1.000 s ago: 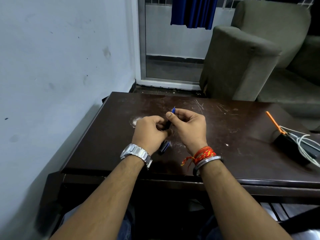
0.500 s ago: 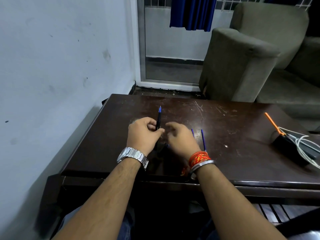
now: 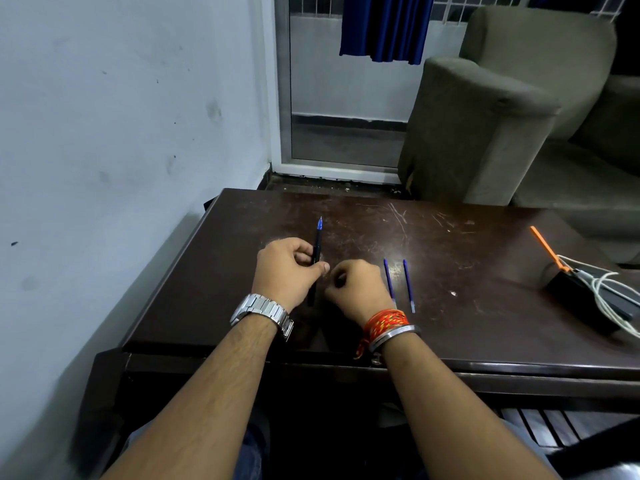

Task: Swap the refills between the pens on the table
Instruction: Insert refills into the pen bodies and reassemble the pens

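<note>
My left hand (image 3: 287, 268) grips a black pen (image 3: 318, 237) near its middle. The pen's blue tip points away from me and its rear end shows below my fist. My right hand (image 3: 358, 289) hovers just right of it, low over the dark table (image 3: 467, 265), with its fingers curled under. Anything inside them is hidden. Two thin blue refills (image 3: 388, 278) (image 3: 408, 282) lie side by side on the table immediately right of my right hand, untouched.
A black box (image 3: 581, 299) with white cables and an orange stick (image 3: 547, 247) sits at the table's right edge. A grey armchair (image 3: 478, 133) stands behind the table. A white wall runs along the left side.
My hands came apart. The left one now holds the pen alone, pointing away. The right hand dropped toward the table, and the two refills beside it came into view.
</note>
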`<state>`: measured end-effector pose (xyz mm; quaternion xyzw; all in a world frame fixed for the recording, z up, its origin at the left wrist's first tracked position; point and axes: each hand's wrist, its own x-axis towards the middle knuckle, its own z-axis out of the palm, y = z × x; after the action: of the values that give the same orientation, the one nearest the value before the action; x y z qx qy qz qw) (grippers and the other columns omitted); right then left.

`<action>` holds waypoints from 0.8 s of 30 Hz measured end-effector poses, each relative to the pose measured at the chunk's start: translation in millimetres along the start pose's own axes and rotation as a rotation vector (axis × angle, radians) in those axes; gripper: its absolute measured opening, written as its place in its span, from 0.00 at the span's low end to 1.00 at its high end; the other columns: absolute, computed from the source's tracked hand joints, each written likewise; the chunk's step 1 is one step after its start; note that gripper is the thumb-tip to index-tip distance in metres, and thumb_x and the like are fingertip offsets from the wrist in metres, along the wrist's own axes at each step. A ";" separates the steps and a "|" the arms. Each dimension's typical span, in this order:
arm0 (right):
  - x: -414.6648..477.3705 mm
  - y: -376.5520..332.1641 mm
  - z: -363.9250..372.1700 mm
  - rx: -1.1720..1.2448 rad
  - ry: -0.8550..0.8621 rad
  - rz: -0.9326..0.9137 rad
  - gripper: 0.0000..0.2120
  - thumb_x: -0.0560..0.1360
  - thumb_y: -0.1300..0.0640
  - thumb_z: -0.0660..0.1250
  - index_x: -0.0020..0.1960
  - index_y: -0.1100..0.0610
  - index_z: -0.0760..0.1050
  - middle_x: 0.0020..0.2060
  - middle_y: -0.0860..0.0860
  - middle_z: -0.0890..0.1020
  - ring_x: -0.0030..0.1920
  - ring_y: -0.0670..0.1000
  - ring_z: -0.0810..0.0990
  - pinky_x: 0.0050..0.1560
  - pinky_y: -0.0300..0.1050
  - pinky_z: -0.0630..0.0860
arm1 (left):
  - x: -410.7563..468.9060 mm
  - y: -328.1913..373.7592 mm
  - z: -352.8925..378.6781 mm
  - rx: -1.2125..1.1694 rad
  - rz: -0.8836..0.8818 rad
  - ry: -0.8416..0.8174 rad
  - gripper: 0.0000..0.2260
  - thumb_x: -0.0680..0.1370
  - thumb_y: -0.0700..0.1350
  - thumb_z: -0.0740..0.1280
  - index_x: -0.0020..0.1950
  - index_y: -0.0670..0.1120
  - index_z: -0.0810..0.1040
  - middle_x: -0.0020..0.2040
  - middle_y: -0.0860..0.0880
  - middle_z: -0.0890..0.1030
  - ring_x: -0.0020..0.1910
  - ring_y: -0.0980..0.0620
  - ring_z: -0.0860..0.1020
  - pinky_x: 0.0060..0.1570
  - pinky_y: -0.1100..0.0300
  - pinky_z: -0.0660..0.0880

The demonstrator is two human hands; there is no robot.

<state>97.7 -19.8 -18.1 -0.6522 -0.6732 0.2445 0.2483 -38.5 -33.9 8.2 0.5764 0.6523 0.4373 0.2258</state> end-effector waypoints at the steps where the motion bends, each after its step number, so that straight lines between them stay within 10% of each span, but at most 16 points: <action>1: 0.2 -2.1 -2.9 0.084 0.088 0.015 0.10 0.70 0.58 0.72 0.50 0.57 0.82 0.48 0.55 0.84 0.48 0.52 0.82 0.52 0.44 0.79 | -0.3 0.1 0.1 0.006 0.007 -0.016 0.10 0.66 0.46 0.80 0.42 0.49 0.82 0.32 0.55 0.81 0.32 0.63 0.78 0.31 0.78 0.70; 6: 0.4 -16.8 -28.9 0.492 0.484 0.016 0.16 0.71 0.60 0.69 0.58 0.52 0.82 0.48 0.47 0.84 0.48 0.45 0.82 0.51 0.31 0.76 | -0.7 -0.7 2.3 0.021 0.047 -0.133 0.07 0.67 0.45 0.79 0.42 0.49 0.83 0.37 0.52 0.83 0.37 0.58 0.81 0.36 0.74 0.72; 12: 1.3 -22.1 -36.6 0.911 0.587 -0.108 0.15 0.74 0.65 0.70 0.58 0.51 0.80 0.44 0.50 0.85 0.45 0.45 0.84 0.52 0.39 0.80 | -1.3 -1.5 7.2 0.016 0.090 -0.243 0.10 0.66 0.44 0.79 0.45 0.47 0.84 0.40 0.51 0.85 0.41 0.54 0.83 0.44 0.60 0.80; 24: 2.4 -20.2 -33.7 0.792 0.510 -0.247 0.17 0.74 0.61 0.71 0.58 0.42 0.79 0.53 0.52 0.83 0.52 0.53 0.84 0.58 0.55 0.80 | -3.2 0.8 6.2 0.030 0.104 -0.242 0.11 0.66 0.45 0.79 0.47 0.48 0.84 0.40 0.52 0.85 0.40 0.55 0.83 0.45 0.57 0.81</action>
<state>104.3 -17.8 20.7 -0.4619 -0.5186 0.2827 0.6617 -32.3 -35.0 5.0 0.6611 0.5961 0.3661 0.2712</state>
